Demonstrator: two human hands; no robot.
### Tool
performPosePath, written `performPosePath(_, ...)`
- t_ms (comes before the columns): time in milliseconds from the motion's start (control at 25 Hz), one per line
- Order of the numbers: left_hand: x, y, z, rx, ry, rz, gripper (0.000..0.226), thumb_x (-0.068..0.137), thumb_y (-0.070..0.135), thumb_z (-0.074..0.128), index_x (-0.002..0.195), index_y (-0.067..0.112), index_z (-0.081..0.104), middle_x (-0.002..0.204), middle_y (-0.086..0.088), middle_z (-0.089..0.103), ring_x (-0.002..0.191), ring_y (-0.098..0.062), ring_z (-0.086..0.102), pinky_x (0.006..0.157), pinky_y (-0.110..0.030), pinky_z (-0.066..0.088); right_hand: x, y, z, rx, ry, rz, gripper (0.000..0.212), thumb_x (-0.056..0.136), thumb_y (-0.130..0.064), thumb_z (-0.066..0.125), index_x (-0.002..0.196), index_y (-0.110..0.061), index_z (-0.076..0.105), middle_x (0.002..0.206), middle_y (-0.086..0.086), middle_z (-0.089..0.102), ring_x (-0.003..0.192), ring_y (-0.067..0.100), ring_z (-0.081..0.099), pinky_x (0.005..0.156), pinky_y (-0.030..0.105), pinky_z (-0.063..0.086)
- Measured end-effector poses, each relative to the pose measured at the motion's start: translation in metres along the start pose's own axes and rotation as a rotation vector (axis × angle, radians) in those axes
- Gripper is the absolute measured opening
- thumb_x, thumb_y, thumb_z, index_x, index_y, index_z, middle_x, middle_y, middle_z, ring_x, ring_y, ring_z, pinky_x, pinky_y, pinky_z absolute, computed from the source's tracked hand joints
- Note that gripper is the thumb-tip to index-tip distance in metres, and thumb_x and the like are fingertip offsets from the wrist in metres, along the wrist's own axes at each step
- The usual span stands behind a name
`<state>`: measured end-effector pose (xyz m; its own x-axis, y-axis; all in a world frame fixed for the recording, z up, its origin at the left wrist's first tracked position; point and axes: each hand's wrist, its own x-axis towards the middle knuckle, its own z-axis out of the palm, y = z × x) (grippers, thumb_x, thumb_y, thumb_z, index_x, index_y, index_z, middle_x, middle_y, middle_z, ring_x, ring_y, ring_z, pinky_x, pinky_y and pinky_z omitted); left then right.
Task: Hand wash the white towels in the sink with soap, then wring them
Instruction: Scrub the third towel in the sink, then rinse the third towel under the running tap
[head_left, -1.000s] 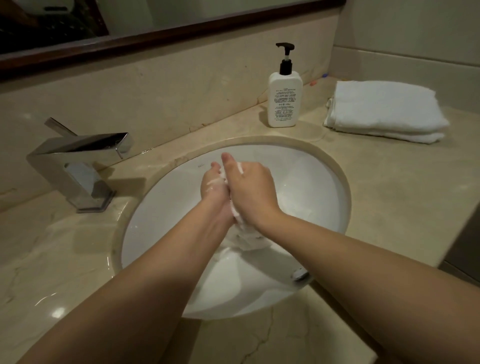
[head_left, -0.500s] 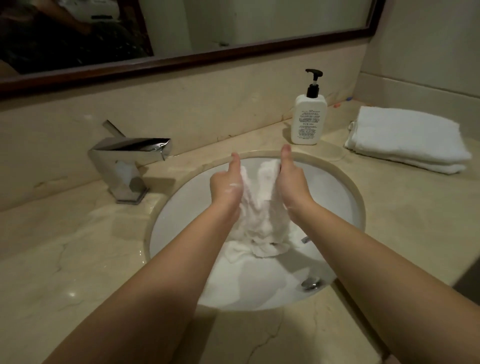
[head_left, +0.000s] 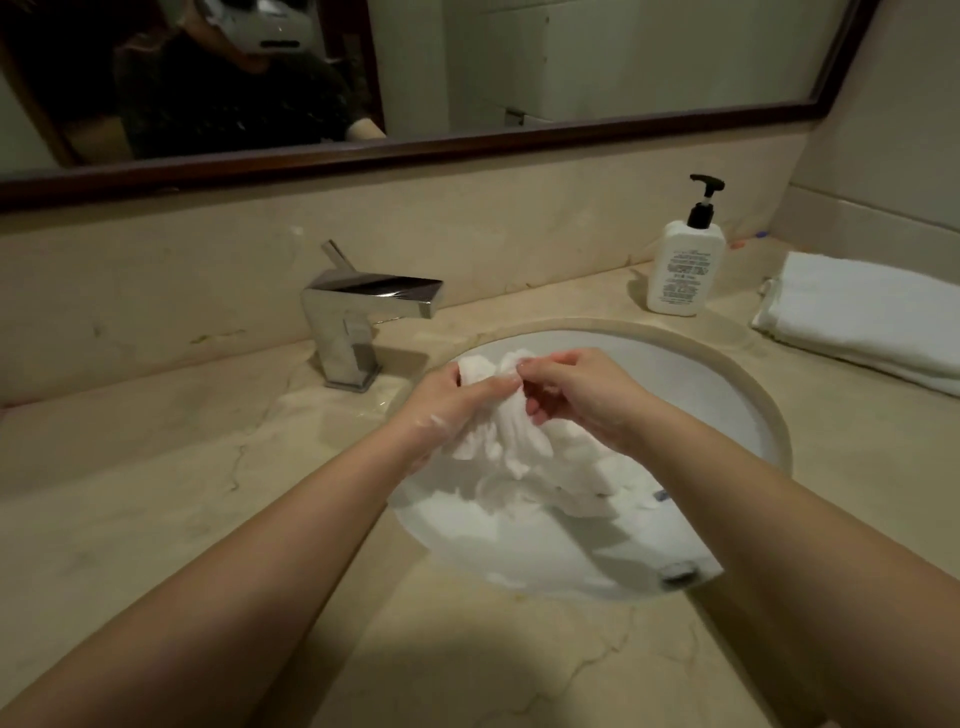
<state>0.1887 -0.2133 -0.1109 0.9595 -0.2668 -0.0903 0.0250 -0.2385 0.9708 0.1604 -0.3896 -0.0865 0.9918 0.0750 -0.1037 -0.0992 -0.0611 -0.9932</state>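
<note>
Both hands are bunched up on the wet white towel (head_left: 511, 434) over the sink (head_left: 748, 395). The left hand (head_left: 447, 402) has its fingers curled round the towel's upper left lump, and there's a bit of soap foam on the back of that hand. The right hand (head_left: 576, 395) pinches the top of the cloth with thumb and fingertips, right next to the left one, pretty much touching. The rest of the towel hangs down from the grip into the white basin, crumpled in a soggy heap toward the right side of the bowl.

Just left of the hands there's a boxy chrome faucet (head_left: 358, 317) sitting on the beige marble counter (head_left: 156, 493). Back right, a white pump soap bottle (head_left: 685, 260) with a black top stands near the wall, and beside that, further right, a folded white towel (head_left: 867, 317) lies on the counter, well apart from the sink. A dark-framed mirror (head_left: 571, 67) runs along the wall above.
</note>
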Motion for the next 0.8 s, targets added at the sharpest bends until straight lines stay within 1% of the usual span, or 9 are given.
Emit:
performPosePath(80, -0.001, -0.004, -0.005, -0.047, 0.079, -0.006, 0.018, 0.085, 0.031, 0.08, 0.092, 0.017, 0.07, 0.077, 0.001, 0.074, 0.065, -0.015, 0.067, 0.059, -0.03, 0.049, 0.002, -0.007, 0.005, -0.064, -0.024, 0.038, 0.019, 0.097, -0.006, 0.052, 0.09, 0.004, 0.067, 0.07, 0.011, 0.062, 0.061, 0.022, 0.06, 0.055, 0.03, 0.05)
performPosePath(120, -0.002, -0.006, -0.005, -0.076, 0.119, -0.001, 0.015, 0.085, 0.028, 0.079, 0.091, 0.018, 0.07, 0.078, 0.001, 0.074, 0.066, -0.016, 0.067, 0.06, -0.03, 0.05, 0.004, -0.011, 0.007, -0.154, -0.016, 0.044, 0.023, 0.094, -0.008, 0.05, 0.086, 0.002, 0.069, 0.069, 0.011, 0.064, 0.061, 0.022, 0.06, 0.054, 0.03, 0.047)
performPosePath(200, -0.002, -0.009, -0.006, -0.145, 0.172, 0.012, 0.011, 0.085, 0.024, 0.078, 0.091, 0.019, 0.07, 0.08, -0.001, 0.074, 0.069, -0.017, 0.069, 0.062, -0.032, 0.052, 0.01, -0.019, 0.01, -0.345, 0.061, 0.023, 0.03, 0.091, -0.013, 0.049, 0.08, 0.003, 0.071, 0.064, 0.007, 0.066, 0.055, 0.019, 0.058, 0.051, 0.029, 0.042)
performPosePath(280, 0.002, -0.012, -0.012, -0.188, 0.141, -0.035, 0.02, 0.084, 0.024, 0.079, 0.1, 0.016, 0.07, 0.088, -0.004, 0.076, 0.074, -0.018, 0.073, 0.064, -0.032, 0.055, 0.02, -0.028, 0.015, -0.405, 0.167, -0.012, 0.031, 0.092, -0.013, 0.049, 0.077, 0.002, 0.071, 0.06, 0.004, 0.064, 0.05, 0.013, 0.056, 0.05, 0.028, 0.041)
performPosePath(360, 0.005, -0.015, -0.021, -0.207, 0.058, -0.087, 0.034, 0.081, 0.025, 0.082, 0.11, 0.013, 0.068, 0.097, -0.006, 0.078, 0.084, -0.023, 0.076, 0.074, -0.037, 0.061, 0.032, -0.041, 0.02, -0.394, 0.191, -0.051, 0.029, 0.093, -0.011, 0.048, 0.076, -0.001, 0.069, 0.06, 0.005, 0.061, 0.05, 0.014, 0.055, 0.05, 0.028, 0.042)
performPosePath(480, 0.013, -0.017, -0.031, -0.371, 0.057, -0.134, 0.029, 0.083, 0.018, 0.079, 0.11, 0.015, 0.068, 0.1, -0.006, 0.078, 0.092, -0.025, 0.075, 0.088, -0.04, 0.06, 0.058, -0.061, 0.029, -0.331, 0.188, -0.1, 0.033, 0.099, -0.022, 0.051, 0.074, -0.005, 0.064, 0.056, 0.003, 0.057, 0.049, 0.016, 0.053, 0.048, 0.027, 0.04)
performPosePath(600, 0.015, -0.016, -0.033, -0.544, 0.099, -0.176, 0.024, 0.084, 0.011, 0.077, 0.106, 0.015, 0.069, 0.096, -0.005, 0.079, 0.096, -0.026, 0.074, 0.094, -0.042, 0.058, 0.086, -0.079, 0.039, -0.375, 0.124, -0.131, 0.037, 0.101, -0.033, 0.055, 0.074, -0.008, 0.061, 0.055, 0.0, 0.055, 0.047, 0.013, 0.051, 0.048, 0.025, 0.039)
performPosePath(720, 0.017, -0.019, -0.037, -0.555, 0.157, -0.176, 0.03, 0.082, 0.008, 0.079, 0.109, 0.014, 0.069, 0.098, -0.005, 0.079, 0.096, -0.025, 0.075, 0.095, -0.044, 0.058, 0.116, -0.091, 0.052, -0.463, 0.013, -0.127, 0.035, 0.098, -0.037, 0.061, 0.081, -0.007, 0.063, 0.062, 0.001, 0.056, 0.051, 0.011, 0.051, 0.052, 0.025, 0.04)
performPosePath(800, 0.018, -0.022, -0.042, -0.55, 0.166, -0.168, 0.028, 0.083, 0.007, 0.078, 0.108, 0.014, 0.069, 0.097, -0.004, 0.079, 0.097, -0.025, 0.075, 0.095, -0.045, 0.058, 0.134, -0.1, 0.064, -0.503, -0.06, -0.118, 0.034, 0.097, -0.041, 0.062, 0.084, -0.009, 0.064, 0.066, 0.0, 0.057, 0.056, 0.012, 0.051, 0.056, 0.025, 0.042)
